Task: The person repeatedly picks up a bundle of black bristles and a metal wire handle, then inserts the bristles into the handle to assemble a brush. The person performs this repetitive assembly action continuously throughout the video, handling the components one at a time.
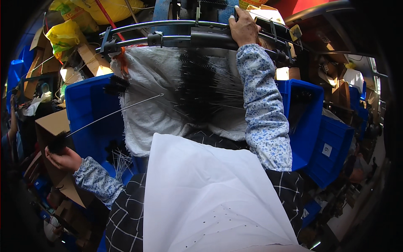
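At the lower left my left hand [64,159] is closed round the black bristle end of a twisted-wire brush [117,112]. The brush's bare wire stem slants up to the right, ending in a small loop over a white cloth [145,101]. My right hand [244,28] is at the far metal rails [176,38], thumb and forefinger apart. Its forefinger reaches the wire end of another black-bristled brush [214,3]; whether it touches is unclear. A pile of black wire brushes [197,86] lies on the cloth in front of me, their stems pointing right.
A blue bin [86,98] at my left has loose wire brushes in its lower part. Another blue bin [306,122] stands at my right, with a blue crate [331,147] beyond it. Cardboard [54,122] and yellow bags [65,38] crowd the left side. A white apron [210,189] covers my lap.
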The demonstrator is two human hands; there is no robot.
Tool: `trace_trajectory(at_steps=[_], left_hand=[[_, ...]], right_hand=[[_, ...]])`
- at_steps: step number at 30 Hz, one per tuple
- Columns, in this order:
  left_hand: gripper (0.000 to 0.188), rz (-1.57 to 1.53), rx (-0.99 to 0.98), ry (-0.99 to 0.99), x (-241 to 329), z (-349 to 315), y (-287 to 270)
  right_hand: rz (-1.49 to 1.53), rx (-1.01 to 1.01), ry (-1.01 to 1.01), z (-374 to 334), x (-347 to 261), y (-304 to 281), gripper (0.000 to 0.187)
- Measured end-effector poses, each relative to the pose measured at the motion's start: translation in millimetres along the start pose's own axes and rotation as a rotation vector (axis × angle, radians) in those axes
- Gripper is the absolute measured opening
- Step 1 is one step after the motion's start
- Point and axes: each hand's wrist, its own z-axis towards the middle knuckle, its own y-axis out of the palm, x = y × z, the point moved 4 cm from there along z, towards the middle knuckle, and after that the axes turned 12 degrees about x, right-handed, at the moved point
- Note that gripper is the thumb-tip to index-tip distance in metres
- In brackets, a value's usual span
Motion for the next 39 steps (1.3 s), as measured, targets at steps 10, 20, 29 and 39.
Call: trace_trajectory(at_steps=[10,20,29,39], left_hand=[[0.032,-0.015,-0.011,-0.028,7.5,-2.2,-11.4],[0.03,-0.922,0.057,-0.812,20.8,-28.4,29.5],[0.03,-0.326,0.015,-0.277,41.4,-18.8,24.1],[0.017,-1.542,-0.261,-1.235,132.5,-24.3,67.5]], right_hand=[[-0.044,-0.005,-0.011,-0.6,-26.2,3.5,0.038],[-0.114,0.002,0.016,-3.2,-68.3,6.6,0.03],[-0.033,-0.029,-0.032,3.9,10.7,-5.2,0.037],[-0.35,-0.349,-0.126,47.5,73.8,-3.6,0.025]])
